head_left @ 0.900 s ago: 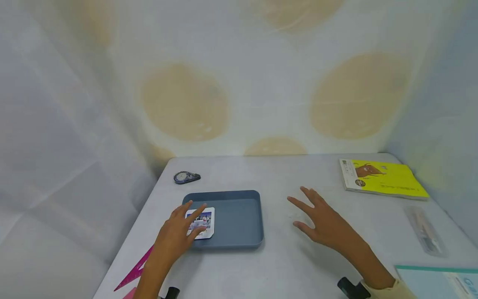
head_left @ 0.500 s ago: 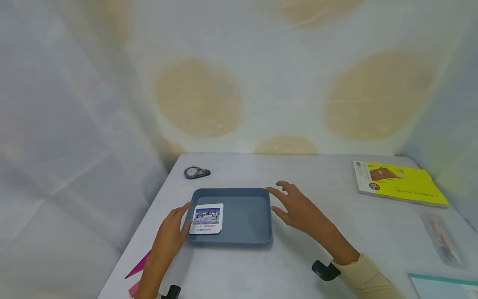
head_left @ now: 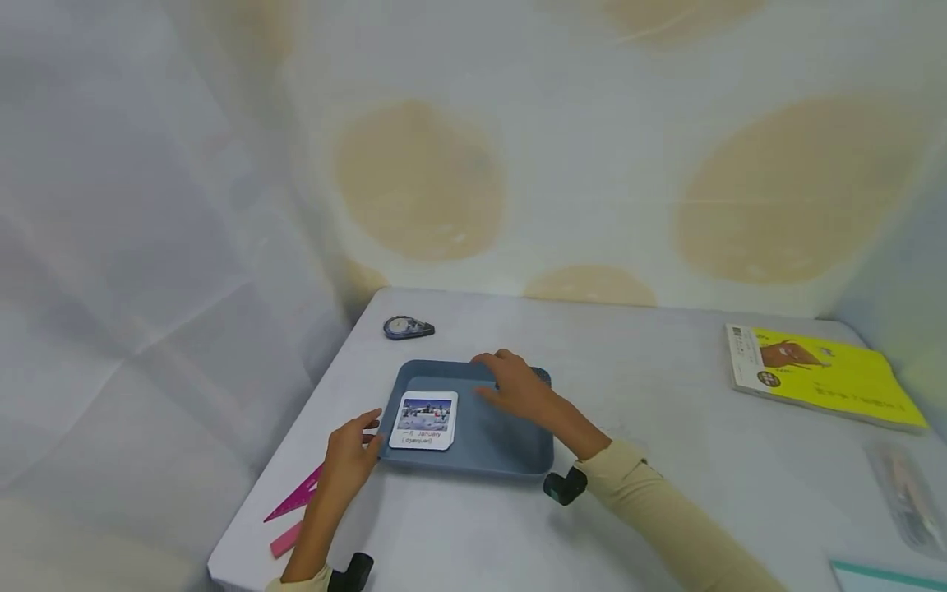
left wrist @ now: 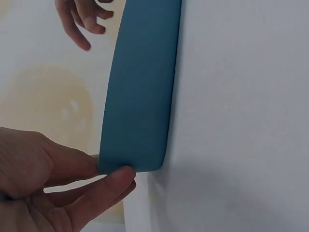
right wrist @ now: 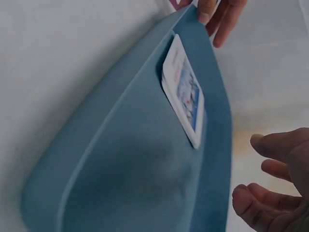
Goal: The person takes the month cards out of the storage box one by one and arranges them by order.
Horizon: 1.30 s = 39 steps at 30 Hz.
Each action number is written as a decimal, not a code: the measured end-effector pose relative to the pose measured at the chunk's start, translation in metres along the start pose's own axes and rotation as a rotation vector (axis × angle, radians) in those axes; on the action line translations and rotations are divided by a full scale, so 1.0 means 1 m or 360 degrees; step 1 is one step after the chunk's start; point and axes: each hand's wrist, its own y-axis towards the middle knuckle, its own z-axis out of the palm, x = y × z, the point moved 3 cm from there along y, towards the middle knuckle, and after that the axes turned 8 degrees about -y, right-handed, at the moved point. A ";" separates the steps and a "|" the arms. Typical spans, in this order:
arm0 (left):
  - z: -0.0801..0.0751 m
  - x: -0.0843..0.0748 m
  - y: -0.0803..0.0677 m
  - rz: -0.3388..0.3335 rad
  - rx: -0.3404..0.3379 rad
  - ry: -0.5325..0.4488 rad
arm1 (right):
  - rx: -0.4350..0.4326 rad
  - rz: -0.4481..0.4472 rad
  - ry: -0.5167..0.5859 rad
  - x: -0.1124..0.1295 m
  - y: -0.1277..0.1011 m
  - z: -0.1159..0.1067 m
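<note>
A blue tray (head_left: 518,448) lies on the grey table. A picture card (head_left: 425,419) marked "January" lies in its left part, also clear in the right wrist view (right wrist: 186,96). My left hand (head_left: 370,434) is at the tray's near left corner, its thumb (left wrist: 113,181) and a fingertip touching the outer wall (left wrist: 140,96), fingers fairly straight. My right hand (head_left: 494,376) is above the tray's far rim with fingers loosely bent and nothing in it. In the right wrist view those fingers (right wrist: 270,193) stay apart from the tray's floor (right wrist: 130,188).
A correction tape roller (head_left: 408,327) sits beyond the tray. A pink set square (head_left: 296,497) and a pink eraser (head_left: 284,543) lie near the table's left edge. A yellow book (head_left: 821,374), a clear pencil pouch (head_left: 906,497) and a teal-edged notebook (head_left: 888,575) are on the right.
My right hand moved left from the bare table to above the tray's far side. My left hand slid off the card to the tray's near left corner.
</note>
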 end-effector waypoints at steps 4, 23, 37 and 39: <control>-0.002 0.002 0.000 -0.0101 0.0022 -0.0105 | 0.0159 0.0058 0.0093 0.003 0.020 0.022; -0.008 0.017 0.001 -0.0256 0.0092 -0.0542 | 0.0263 0.0238 0.0052 0.021 0.049 0.066; -0.007 0.017 -0.002 -0.0218 0.0136 -0.0550 | 0.0089 0.0265 0.0356 -0.005 0.033 0.013; -0.010 0.017 -0.003 -0.0217 0.0130 -0.0533 | 0.0086 0.0307 0.0429 -0.014 0.028 -0.007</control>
